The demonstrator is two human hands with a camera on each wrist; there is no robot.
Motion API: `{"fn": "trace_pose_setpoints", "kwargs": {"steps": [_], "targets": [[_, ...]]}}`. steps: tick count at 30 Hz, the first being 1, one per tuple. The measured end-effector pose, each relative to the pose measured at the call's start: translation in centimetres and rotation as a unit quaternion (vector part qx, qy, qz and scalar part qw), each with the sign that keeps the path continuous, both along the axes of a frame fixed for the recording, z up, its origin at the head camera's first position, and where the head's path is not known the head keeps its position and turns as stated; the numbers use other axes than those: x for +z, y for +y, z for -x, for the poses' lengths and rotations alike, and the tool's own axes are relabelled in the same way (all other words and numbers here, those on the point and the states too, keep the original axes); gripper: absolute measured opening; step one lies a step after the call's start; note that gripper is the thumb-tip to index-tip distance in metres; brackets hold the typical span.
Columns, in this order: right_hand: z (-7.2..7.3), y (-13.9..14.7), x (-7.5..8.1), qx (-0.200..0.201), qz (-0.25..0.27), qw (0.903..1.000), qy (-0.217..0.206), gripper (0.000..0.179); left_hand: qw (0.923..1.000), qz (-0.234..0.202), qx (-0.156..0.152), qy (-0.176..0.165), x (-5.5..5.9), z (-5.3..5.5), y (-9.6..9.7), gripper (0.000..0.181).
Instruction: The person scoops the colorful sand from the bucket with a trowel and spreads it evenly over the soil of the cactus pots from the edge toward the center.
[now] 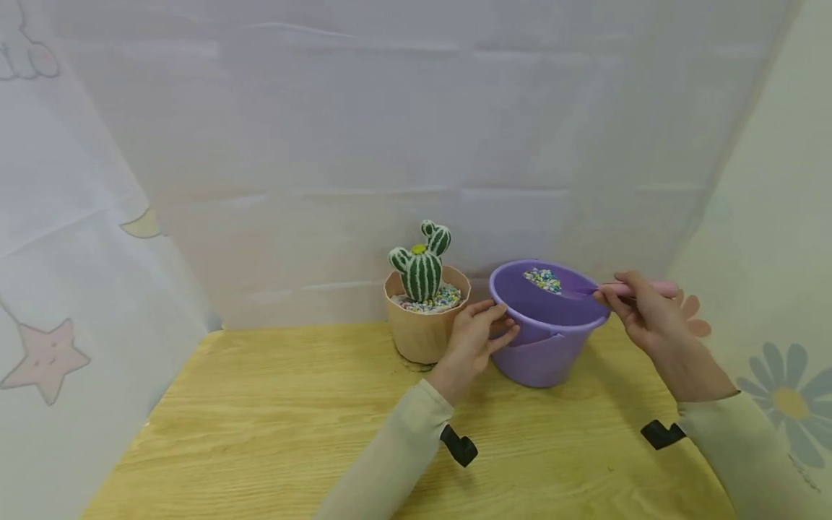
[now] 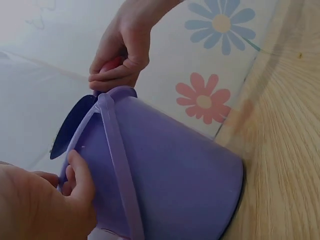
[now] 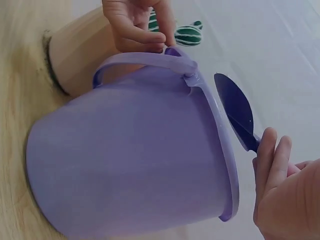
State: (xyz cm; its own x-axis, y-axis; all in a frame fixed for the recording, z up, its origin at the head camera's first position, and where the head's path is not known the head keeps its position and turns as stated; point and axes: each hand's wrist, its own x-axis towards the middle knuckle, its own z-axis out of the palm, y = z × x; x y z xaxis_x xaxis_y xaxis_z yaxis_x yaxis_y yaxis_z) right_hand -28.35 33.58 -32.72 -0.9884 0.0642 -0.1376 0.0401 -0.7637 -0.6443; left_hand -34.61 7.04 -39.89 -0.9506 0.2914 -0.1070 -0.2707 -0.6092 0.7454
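Observation:
A purple bucket [image 1: 539, 357] stands on the table, its handle hanging down along its side. My left hand [image 1: 471, 343] pinches the bucket's rim on its left, as the left wrist view shows closely too. Over the bucket's mouth, my right hand [image 1: 656, 325] grips the pink handle of a small trowel [image 1: 574, 288] with a purple blade. Small multicoloured pebbles [image 1: 542, 280] lie on that blade. In the right wrist view the blade [image 3: 235, 107] is above the rim, apart from it. The bucket's bottom is hidden inside.
Left of the bucket is a peach-coloured pot [image 1: 417, 336] holding a green-and-white cactus [image 1: 421, 276] among similar pebbles. The pale wood table [image 1: 273, 426] meets white cloth walls [image 1: 312, 144] at the back and sides, printed with flowers and a star.

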Motion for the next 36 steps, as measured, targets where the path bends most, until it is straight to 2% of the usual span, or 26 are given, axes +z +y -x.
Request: {"fn": "trace_pose_setpoints", "kwargs": {"steps": [3,7,9,11,14,15,17,18,20,22,24,25,29,31,32,33,36], "targets": [[-0.7,-0.1,-0.6,-0.031,-0.008,0.9990,0.030,0.026,0.9994,0.028,-0.011,0.020,0.2,-0.6,-0.4,0.031],[-1.5,-0.1,-1.5,-0.091,-0.060,0.9917,0.068,0.020,0.9941,0.082,-0.033,0.064,0.1,-1.4,-1.7,0.036],[-1.7,-0.1,-1.7,-0.117,-0.088,0.9860,0.081,0.015,0.9879,0.118,-0.041,0.092,0.1,-1.8,-2.8,0.036],[-1.7,-0.1,-1.7,-0.126,-0.097,0.9822,0.100,0.014,0.9805,0.148,-0.042,0.123,0.3,-2.0,-4.0,0.033],[-1.3,-0.2,-1.6,-0.132,-0.109,0.9777,0.122,0.013,0.9641,0.198,-0.025,0.176,1.0,-2.1,-5.8,0.028],[-1.1,-0.3,-1.5,-0.134,-0.112,0.9757,0.132,0.013,0.9572,0.214,-0.012,0.195,1.2,-2.0,-6.4,0.027],[-0.8,-0.4,-1.2,-0.140,-0.120,0.9722,0.144,0.012,0.9359,0.255,0.031,0.241,1.6,-1.9,-7.6,0.025],[-0.7,-0.5,-1.1,-0.143,-0.126,0.9702,0.149,0.012,0.9218,0.279,0.059,0.263,1.9,-1.7,-8.1,0.024],[-0.5,-0.6,-1.0,-0.157,-0.140,0.9644,0.160,0.013,0.8887,0.322,0.119,0.304,2.2,-1.3,-9.0,0.024],[-0.4,-0.6,-0.9,-0.165,-0.144,0.9616,0.165,0.015,0.8587,0.355,0.170,0.328,2.4,-0.7,-9.7,0.022],[-0.4,-0.5,-1.0,-0.171,-0.144,0.9599,0.170,0.016,0.8385,0.373,0.204,0.341,2.3,-0.1,-10.3,0.022],[-0.4,-0.5,-1.0,-0.171,-0.142,0.9602,0.170,0.016,0.8315,0.378,0.216,0.345,2.2,0.2,-10.6,0.022],[-0.4,-0.4,-1.3,-0.178,-0.136,0.9605,0.165,0.017,0.8163,0.391,0.262,0.334,1.6,1.4,-11.6,0.023],[-0.4,-0.4,-1.5,-0.181,-0.143,0.9596,0.161,0.033,0.8116,0.396,0.291,0.316,1.1,1.9,-12.0,0.023],[-0.4,-0.4,-1.6,-0.188,-0.143,0.9591,0.156,0.035,0.8097,0.398,0.305,0.306,0.8,2.2,-12.2,0.023],[-0.5,-0.4,-1.7,-0.190,-0.147,0.9588,0.151,0.044,0.8090,0.397,0.317,0.295,0.6,2.5,-12.4,0.024],[-0.6,-0.3,-2.1,-0.191,-0.154,0.9585,0.145,0.048,0.8116,0.396,0.340,0.262,-0.1,3.0,-12.8,0.028]]}}
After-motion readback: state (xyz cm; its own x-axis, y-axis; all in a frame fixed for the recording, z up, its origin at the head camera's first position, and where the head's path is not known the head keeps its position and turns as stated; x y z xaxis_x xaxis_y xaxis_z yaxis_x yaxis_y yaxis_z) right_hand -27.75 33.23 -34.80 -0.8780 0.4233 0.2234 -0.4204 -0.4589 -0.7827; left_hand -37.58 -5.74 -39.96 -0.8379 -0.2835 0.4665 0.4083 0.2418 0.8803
